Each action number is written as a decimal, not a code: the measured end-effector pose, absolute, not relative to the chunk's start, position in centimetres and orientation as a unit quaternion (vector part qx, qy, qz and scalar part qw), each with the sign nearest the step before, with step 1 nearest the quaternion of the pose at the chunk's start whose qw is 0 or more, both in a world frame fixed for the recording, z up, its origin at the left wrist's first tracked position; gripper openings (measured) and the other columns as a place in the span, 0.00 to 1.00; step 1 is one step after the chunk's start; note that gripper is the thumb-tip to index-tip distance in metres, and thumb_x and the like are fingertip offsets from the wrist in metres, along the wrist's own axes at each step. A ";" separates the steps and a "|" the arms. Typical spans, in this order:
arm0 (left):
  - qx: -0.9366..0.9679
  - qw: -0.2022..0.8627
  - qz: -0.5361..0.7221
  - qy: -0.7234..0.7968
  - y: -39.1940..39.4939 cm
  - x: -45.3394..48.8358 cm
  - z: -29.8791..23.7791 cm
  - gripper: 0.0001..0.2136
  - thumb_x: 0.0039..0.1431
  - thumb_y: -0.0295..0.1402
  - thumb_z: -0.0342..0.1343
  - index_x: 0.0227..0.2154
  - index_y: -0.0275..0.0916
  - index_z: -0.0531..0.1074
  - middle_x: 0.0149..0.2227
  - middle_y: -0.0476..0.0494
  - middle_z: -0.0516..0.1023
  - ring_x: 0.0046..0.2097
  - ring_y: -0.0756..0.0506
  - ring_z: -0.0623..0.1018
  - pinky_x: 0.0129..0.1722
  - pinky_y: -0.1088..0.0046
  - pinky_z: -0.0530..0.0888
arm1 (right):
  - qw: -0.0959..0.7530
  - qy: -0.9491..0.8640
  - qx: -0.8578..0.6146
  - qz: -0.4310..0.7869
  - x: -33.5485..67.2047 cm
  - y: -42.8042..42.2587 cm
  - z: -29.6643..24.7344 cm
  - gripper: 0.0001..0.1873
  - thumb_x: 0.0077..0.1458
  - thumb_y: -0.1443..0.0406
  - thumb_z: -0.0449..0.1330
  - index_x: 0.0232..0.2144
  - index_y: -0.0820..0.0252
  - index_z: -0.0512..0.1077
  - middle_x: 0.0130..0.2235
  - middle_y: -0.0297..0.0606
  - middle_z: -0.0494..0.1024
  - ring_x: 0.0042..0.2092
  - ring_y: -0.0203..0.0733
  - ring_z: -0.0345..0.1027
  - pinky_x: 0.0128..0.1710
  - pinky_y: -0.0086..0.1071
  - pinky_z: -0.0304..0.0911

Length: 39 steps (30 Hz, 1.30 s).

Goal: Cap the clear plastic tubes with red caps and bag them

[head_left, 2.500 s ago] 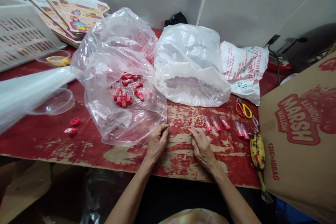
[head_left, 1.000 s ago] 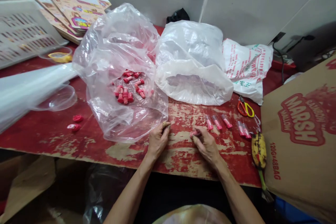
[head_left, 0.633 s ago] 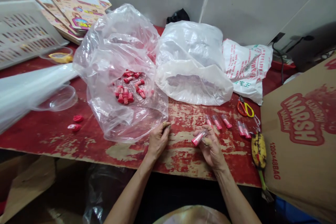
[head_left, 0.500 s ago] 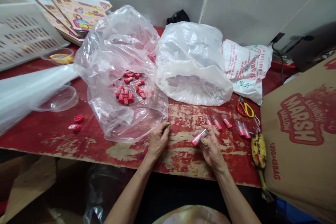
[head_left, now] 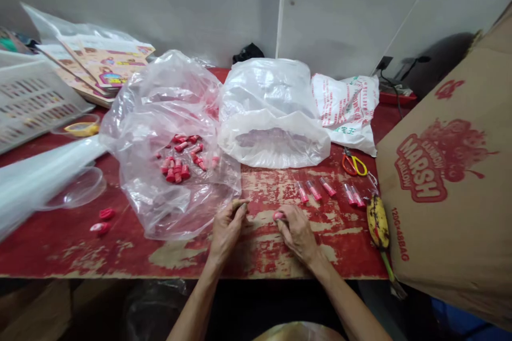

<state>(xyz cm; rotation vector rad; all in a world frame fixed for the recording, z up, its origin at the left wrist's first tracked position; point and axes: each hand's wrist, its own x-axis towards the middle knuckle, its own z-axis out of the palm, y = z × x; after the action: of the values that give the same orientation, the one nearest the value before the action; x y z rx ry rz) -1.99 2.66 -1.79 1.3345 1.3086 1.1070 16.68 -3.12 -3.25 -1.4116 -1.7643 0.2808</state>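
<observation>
My right hand (head_left: 299, 234) is closed around a small tube with a pink end (head_left: 279, 215). Only that pink end shows, pointing left; my fingers cover the rest. My left hand (head_left: 227, 229) is closed, thumb against the fingers, beside the front right edge of an open clear plastic bag (head_left: 176, 213). Whether anything small sits in that pinch I cannot make out. Inside the bag lie several short red-pink pieces (head_left: 175, 169). Several clear tubes with pink ends (head_left: 314, 191) lie on the red worn table (head_left: 264, 256), beyond and right of my right hand.
A white plastic bag (head_left: 276, 144) stands open behind my hands. To the right are scissors (head_left: 354, 165), a spotted banana (head_left: 378, 224) and a large carton (head_left: 452, 181). Two red caps (head_left: 106, 214), a clear round lid (head_left: 80, 186) and a white basket (head_left: 32, 101) are left.
My right hand has turned over and moved slightly left, so the clear part of its tube is now covered. My left hand stays pinched. The whole view has shifted.
</observation>
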 end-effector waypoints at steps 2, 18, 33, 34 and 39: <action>0.519 0.500 0.452 0.526 1.3 -1.3 -0.8 0.14 0.52 0.42 0.57 0.35 0.38 0.76 0.25 0.51 0.72 0.24 0.52 0.70 0.26 0.78 0.67 | 0.432 -0.691 -0.564 0.130 16.7 -3.2 -3.2 0.10 0.56 0.71 0.52 0.40 0.56 0.66 0.35 0.37 0.74 0.38 0.42 0.70 0.39 0.35 0.67; 0.163 0.744 0.462 0.454 -2.1 2.0 -1.1 0.23 0.36 0.38 0.70 0.34 0.35 0.70 0.24 0.47 0.76 0.24 0.48 0.76 0.22 0.76 0.73 | 0.341 -0.697 -0.627 -0.058 19.3 -2.1 -1.1 0.12 0.60 0.69 0.48 0.45 0.61 0.66 0.43 0.46 0.74 0.45 0.45 0.69 0.43 0.38 0.65; 0.143 0.791 0.457 0.381 -3.1 1.0 -1.9 0.20 0.41 0.36 0.68 0.37 0.34 0.71 0.29 0.44 0.76 0.29 0.47 0.77 0.29 0.73 0.73 | 0.309 -0.702 -0.641 0.033 19.7 0.9 -1.7 0.19 0.56 0.68 0.51 0.51 0.58 0.62 0.41 0.41 0.69 0.39 0.42 0.68 0.39 0.34 0.66; 0.140 0.791 0.458 0.382 -3.1 1.0 -2.0 0.19 0.41 0.36 0.68 0.36 0.34 0.71 0.29 0.45 0.76 0.29 0.48 0.77 0.29 0.73 0.72 | 0.335 -0.711 -0.616 0.043 19.4 0.5 -1.8 0.18 0.56 0.68 0.51 0.50 0.58 0.63 0.41 0.41 0.69 0.40 0.42 0.68 0.40 0.34 0.66; 0.146 0.776 0.471 0.393 -3.2 1.2 -2.2 0.20 0.40 0.36 0.69 0.37 0.36 0.71 0.23 0.51 0.73 0.24 0.52 0.73 0.26 0.77 0.69 | 0.366 -0.736 -0.566 0.068 18.5 -0.6 -2.3 0.16 0.57 0.70 0.50 0.49 0.58 0.63 0.41 0.42 0.69 0.39 0.41 0.68 0.39 0.34 0.67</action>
<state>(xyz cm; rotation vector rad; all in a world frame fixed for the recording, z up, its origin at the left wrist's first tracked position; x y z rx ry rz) 1.24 -3.18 -2.21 0.3155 0.8499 1.0193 18.46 -0.58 -2.29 -1.4549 -1.8913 0.1748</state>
